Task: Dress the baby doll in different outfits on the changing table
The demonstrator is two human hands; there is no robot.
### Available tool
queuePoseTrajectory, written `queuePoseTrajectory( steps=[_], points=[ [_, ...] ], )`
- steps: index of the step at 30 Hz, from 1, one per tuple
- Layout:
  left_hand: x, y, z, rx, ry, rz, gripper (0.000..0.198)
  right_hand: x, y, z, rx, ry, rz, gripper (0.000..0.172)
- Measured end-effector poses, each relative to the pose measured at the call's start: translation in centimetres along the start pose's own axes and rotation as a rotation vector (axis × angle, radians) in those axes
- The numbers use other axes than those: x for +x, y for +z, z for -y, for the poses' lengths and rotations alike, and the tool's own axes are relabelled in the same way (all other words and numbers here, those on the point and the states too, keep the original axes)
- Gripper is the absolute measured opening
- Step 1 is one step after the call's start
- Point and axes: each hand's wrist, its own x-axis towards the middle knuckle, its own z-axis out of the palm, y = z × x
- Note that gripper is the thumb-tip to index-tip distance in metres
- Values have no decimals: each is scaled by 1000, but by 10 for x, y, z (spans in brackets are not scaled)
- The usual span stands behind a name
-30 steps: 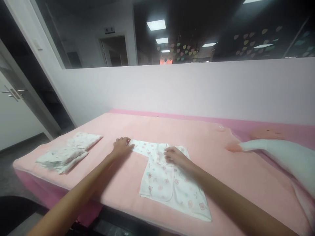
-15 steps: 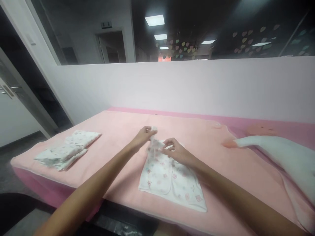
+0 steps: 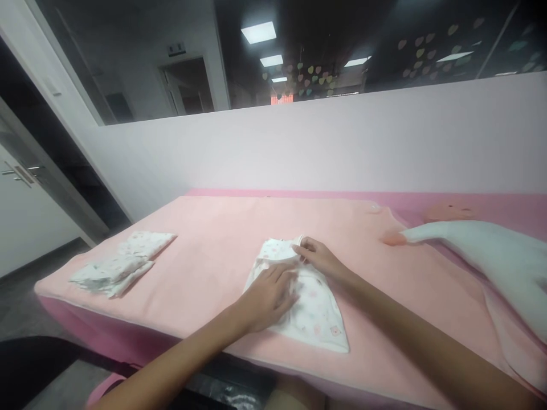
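Observation:
A small white baby garment [image 3: 318,316] with pink bear prints lies on the peach bed cover, its top part folded over. My left hand [image 3: 271,293] rests across its middle with fingers stretched out, slightly smeared by motion, and covers part of the cloth. At the upper right edge of the garment, my right hand [image 3: 316,254] pinches the fabric between thumb and fingers.
A stack of folded white printed clothes [image 3: 122,262] lies at the left of the peach cover [image 3: 205,267]. On the right rests a white plush goose [image 3: 465,239] with an orange beak. A white wall [image 3: 320,142] rises behind the bed, and a door stands at the far left.
My left hand has come down from the garment's top edge onto its middle and spread out. My right hand has shifted slightly right, at the upper edge. The view has tilted a little.

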Motion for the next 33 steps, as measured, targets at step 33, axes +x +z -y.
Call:
queuePoseTrajectory(
  steps=[33],
  points=[
    [1,-6,38,143,-151,163,36,-32,-18,-35,-464,105,-211,39]
  ],
)
